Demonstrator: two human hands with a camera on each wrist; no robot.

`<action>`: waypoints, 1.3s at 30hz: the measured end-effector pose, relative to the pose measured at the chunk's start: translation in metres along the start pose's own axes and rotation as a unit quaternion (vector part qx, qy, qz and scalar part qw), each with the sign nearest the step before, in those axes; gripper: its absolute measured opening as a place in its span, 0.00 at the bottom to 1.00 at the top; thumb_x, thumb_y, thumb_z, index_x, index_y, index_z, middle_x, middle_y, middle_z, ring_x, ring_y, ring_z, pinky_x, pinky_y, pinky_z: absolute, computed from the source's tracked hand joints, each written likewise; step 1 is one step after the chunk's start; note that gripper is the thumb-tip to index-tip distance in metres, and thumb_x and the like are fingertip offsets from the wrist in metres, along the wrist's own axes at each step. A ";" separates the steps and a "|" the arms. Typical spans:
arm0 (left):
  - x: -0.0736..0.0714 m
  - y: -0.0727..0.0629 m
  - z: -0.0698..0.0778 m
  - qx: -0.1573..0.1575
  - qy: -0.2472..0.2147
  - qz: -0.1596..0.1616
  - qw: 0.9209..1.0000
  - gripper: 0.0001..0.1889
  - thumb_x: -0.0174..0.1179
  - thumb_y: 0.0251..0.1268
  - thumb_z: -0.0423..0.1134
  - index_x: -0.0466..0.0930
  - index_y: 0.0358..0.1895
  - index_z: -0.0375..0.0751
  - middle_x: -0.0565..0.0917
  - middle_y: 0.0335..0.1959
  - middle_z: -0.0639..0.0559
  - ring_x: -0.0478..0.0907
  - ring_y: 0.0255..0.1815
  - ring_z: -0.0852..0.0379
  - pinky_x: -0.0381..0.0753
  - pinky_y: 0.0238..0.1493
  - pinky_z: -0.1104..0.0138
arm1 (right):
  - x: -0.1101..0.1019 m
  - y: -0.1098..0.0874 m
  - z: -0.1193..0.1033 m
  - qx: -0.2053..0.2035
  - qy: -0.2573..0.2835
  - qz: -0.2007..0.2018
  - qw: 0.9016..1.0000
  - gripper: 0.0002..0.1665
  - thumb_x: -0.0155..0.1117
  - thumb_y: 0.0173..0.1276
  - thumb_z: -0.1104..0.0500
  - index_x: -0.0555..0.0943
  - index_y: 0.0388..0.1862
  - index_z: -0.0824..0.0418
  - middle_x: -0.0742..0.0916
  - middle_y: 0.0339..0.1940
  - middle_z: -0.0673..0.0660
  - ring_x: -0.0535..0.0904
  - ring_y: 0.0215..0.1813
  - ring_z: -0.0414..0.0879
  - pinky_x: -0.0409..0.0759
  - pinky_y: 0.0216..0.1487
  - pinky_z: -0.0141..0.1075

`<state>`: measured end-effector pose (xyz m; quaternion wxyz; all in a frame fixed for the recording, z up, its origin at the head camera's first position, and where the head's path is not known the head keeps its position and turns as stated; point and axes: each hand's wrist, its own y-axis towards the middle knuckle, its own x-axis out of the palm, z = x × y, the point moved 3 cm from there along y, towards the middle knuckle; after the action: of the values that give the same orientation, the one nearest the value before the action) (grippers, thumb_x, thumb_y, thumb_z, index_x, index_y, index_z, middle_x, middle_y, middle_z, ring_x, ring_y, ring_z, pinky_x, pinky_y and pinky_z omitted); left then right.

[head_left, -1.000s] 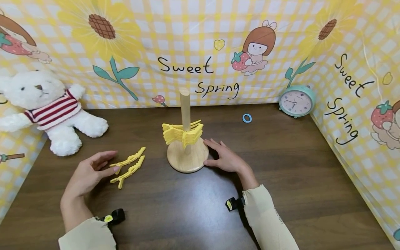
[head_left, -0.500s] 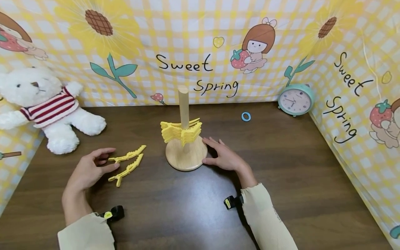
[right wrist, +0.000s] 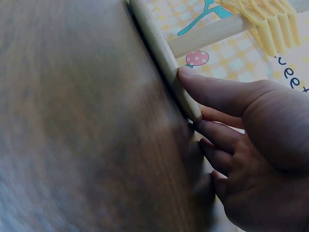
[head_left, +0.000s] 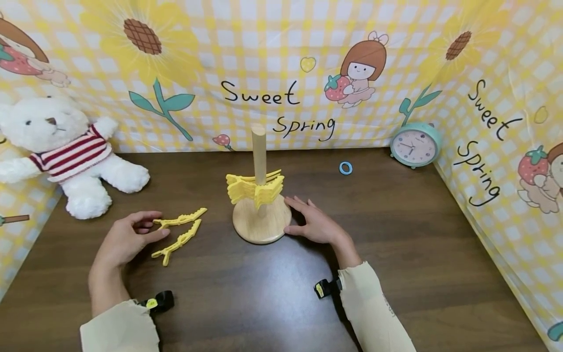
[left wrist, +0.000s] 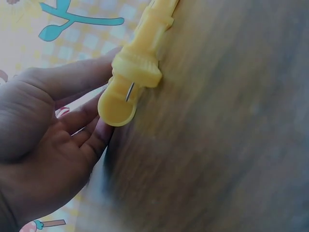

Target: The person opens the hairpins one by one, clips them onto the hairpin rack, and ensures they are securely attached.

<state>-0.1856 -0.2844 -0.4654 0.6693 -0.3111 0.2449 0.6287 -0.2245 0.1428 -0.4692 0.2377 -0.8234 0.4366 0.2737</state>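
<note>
My left hand (head_left: 121, 243) is at two yellow clips lying left of the middle of the table. Its thumb and fingers pinch the forked handle end of the farther clip (head_left: 186, 217); the nearer clip (head_left: 178, 243) lies loose beside it. The left wrist view shows a clip's round handle (left wrist: 116, 106) with a metal pin close by my fingertips. My right hand (head_left: 317, 224) holds the rim of the wooden stand (head_left: 259, 230), thumb on top of the base and fingers at its edge. Several yellow clips (head_left: 268, 191) are stacked around the upright post.
A blue ring (head_left: 345, 168) lies toward the back right. A green alarm clock (head_left: 415, 145) stands in the right back corner. A white teddy bear (head_left: 81, 154) in a striped shirt sits at the left. Yellow checked cloth (head_left: 246, 49) walls the table at the back and sides.
My left thumb and fingers have closed on the farther clip's handle. That clip has turned slightly and its handle has shifted back. The right hand stays at the base.
</note>
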 end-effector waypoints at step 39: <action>-0.006 0.003 0.065 0.137 -0.238 0.205 0.939 0.16 0.69 0.62 0.25 0.84 0.53 0.27 0.86 0.41 0.59 0.80 0.42 0.62 0.79 0.42 0.79 | -0.001 0.000 -0.002 -0.004 0.007 -0.004 1.000 0.48 0.72 0.69 0.53 0.60 0.81 0.59 0.63 0.81 0.56 0.48 0.83 0.50 0.39 0.81 0.48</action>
<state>-0.1932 -0.2417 -0.4168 0.6005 -0.0006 0.2205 0.7686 -0.2247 0.1421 -0.4666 0.2326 -0.8281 0.4340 0.2681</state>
